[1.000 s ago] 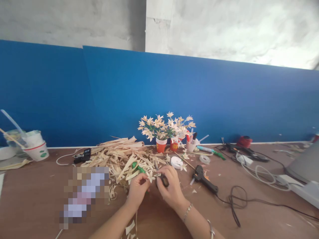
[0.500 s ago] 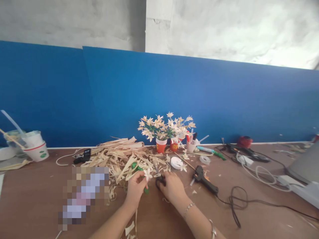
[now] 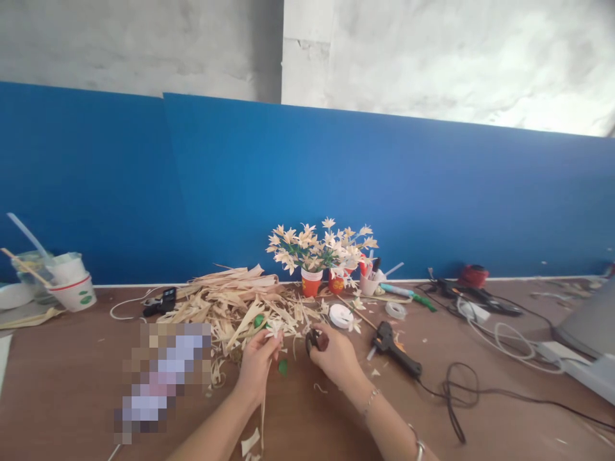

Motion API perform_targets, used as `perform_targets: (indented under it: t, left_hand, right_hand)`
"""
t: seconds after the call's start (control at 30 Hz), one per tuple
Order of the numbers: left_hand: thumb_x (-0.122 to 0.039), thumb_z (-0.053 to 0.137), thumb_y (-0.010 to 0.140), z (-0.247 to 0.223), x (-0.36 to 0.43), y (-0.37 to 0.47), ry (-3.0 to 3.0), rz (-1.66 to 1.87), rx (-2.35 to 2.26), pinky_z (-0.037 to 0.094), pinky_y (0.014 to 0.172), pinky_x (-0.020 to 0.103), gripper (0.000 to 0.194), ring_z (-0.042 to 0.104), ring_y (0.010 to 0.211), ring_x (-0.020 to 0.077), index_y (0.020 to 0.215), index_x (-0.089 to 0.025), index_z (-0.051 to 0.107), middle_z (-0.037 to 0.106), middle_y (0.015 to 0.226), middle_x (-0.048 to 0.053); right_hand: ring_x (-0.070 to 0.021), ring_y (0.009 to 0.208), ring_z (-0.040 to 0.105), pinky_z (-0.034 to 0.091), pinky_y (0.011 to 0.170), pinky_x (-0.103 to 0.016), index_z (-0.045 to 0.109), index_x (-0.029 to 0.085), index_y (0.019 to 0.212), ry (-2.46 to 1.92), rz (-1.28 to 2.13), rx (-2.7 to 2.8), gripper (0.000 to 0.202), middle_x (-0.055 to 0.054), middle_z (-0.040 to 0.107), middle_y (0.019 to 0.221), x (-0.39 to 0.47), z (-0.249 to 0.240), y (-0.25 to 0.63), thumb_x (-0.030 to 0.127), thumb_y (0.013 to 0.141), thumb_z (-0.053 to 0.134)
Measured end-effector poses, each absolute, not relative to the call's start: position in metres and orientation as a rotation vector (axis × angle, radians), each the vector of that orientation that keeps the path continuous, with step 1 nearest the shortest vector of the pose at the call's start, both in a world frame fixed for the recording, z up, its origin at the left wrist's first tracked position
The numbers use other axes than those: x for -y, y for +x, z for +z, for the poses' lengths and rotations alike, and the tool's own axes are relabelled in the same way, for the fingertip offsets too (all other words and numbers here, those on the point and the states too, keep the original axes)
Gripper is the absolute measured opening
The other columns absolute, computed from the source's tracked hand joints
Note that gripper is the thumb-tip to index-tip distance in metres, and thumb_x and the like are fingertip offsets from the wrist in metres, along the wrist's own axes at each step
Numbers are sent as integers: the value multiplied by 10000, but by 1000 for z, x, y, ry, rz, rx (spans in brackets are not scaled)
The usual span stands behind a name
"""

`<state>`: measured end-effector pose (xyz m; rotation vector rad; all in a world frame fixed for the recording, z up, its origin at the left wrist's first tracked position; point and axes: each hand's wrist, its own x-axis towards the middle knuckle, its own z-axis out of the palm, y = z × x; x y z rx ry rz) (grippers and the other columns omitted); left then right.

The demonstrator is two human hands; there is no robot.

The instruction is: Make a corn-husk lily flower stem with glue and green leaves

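Note:
Between the thumb and fingers of my left hand (image 3: 258,360) is a small pale flower (image 3: 274,328), its petals pointing up. My right hand (image 3: 336,356) has its fingers in the black handles of a pair of scissors (image 3: 312,340), whose blades point away over the husk scraps. A gap separates the scissors from the flower. On the table between my hands lies a small green piece (image 3: 282,367). Behind them spreads a heap of dry, husk-like strips (image 3: 230,301). Finished-looking pale flowers (image 3: 307,240) stand in a red and white cup (image 3: 311,283).
Right of my hand lies a black glue gun (image 3: 396,349) with its cord. Tape rolls, a white one (image 3: 341,316) and a clear one (image 3: 395,310), sit nearby. White cups (image 3: 77,293) stand far left. A pixelated patch (image 3: 163,378) hides something left. A blue partition (image 3: 230,186) closes the back.
My left hand has shifted slightly left with the flower. My right hand has moved a little right and forward, and the scissors are turned more upward, away from the flower.

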<state>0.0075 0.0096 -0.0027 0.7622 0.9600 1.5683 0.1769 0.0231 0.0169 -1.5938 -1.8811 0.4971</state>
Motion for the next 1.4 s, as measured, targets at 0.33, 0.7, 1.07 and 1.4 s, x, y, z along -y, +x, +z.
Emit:
perform_targets:
  t: [0.33, 0.7, 1.07, 1.4]
  left_hand:
    - [-296, 755, 578, 1, -13, 1, 727, 1571, -950, 402, 588, 212, 230, 531, 601, 101, 687, -126, 646, 635, 676, 11]
    - [-261, 647, 635, -10, -23, -15, 1233, 1780, -1412, 422, 865, 350, 90, 564, 945, 244, 637, -171, 654, 630, 954, 72]
    - [-170, 616, 642, -11, -19, -10, 1570, 1664, -1441, 308, 986, 431, 77, 495, 1109, 284, 570, -183, 592, 579, 1117, 108]
    - [-207, 602, 659, -17, -23, -11, 1536, 1649, -1438, 307, 992, 442, 78, 489, 1116, 280, 590, -177, 580, 582, 1129, 111]
  right_hand:
    - [-140, 636, 556, 446, 591, -229, 586, 173, 1045, -1342, 870, 1852, 451, 7, 600, 722, -32, 5, 185, 79, 612, 507]
    - [-145, 724, 568, 405, 645, -207, 640, 246, 885, -1242, 360, 2313, 318, -5, 566, 845, -12, 33, 186, 96, 616, 557]
    - [-133, 684, 549, 352, 583, -189, 622, 288, 938, -1281, 294, 2366, 348, 11, 548, 791, -5, 33, 175, 97, 670, 509]
    - [-134, 698, 541, 312, 591, -201, 622, 218, 761, -1375, 325, 2482, 139, -5, 595, 755, -9, 31, 173, 160, 714, 504]
